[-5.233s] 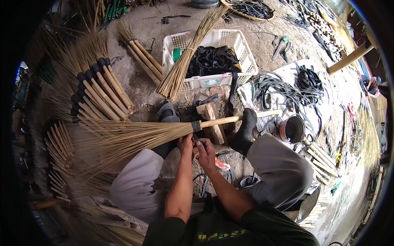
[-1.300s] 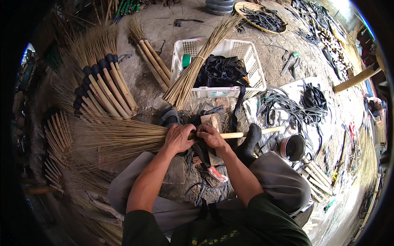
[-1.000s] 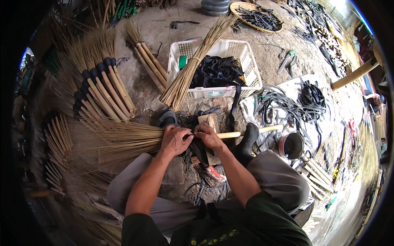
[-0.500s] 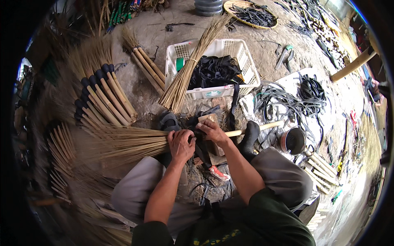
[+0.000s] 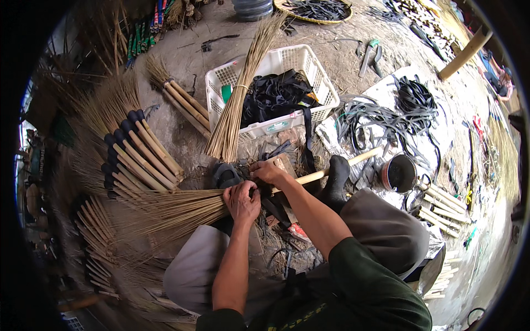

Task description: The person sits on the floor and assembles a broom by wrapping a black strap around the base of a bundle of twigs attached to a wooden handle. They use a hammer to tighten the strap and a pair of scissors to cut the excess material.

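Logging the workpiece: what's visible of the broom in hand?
The broom is held crosswise. Its smooth, pale handle, apparently wood or bamboo, slants away rightward; thin straw-coloured bristles fan out leftward, far tips indistinct. The left hand holds the bristle base; the right hand is close by, contact unclear. Together they hide most of the join. The dark-covered right foot hides part of the handle.

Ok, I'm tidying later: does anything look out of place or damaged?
Mildly: a black strip trails over the rim of the white crate, unlike the heap inside, and tangled strips sprawl across the white sheet. The broom under the left hand shows no obvious damage.
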Demonstrator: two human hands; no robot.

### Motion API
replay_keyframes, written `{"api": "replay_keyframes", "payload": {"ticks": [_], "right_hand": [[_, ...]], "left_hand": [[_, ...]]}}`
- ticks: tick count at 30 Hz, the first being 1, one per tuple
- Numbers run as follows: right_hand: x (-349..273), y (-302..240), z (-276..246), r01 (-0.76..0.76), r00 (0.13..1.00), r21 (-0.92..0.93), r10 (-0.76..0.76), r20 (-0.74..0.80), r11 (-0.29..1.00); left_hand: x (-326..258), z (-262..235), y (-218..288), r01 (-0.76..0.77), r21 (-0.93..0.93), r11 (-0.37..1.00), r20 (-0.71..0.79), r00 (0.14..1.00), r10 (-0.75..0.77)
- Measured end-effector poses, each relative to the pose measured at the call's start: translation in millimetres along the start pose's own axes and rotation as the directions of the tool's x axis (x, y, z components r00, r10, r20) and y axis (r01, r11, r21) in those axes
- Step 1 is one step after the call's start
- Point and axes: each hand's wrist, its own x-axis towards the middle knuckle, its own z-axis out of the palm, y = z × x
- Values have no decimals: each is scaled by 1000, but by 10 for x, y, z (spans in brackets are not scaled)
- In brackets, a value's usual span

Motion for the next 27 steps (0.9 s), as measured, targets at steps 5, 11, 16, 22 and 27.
{"api": "replay_keyframes", "payload": {"ticks": [5,11,16,22,27], "right_hand": [[-306,-190,46,129,961,-566,-243,-131,814],[-309,-184,9,-33,971,-640,-129,-204,768],[-15,12,-3,363,924,-717,-132,358,595],[-41,5,-71,77,983,-204,-40,179,976],[-229,-86,-95,-43,999,232,47,-12,972]], "left_hand": [[-38,42,-28,-30,7,1000,-29,999,30],[-46,61,-23,-32,49,998,-49,998,34],[-11,-4,33,16,40,999,52,998,-19],[2,-45,85,33,33,999,57,998,-35],[9,-43,84,36,13,999,59,998,-37]]}}
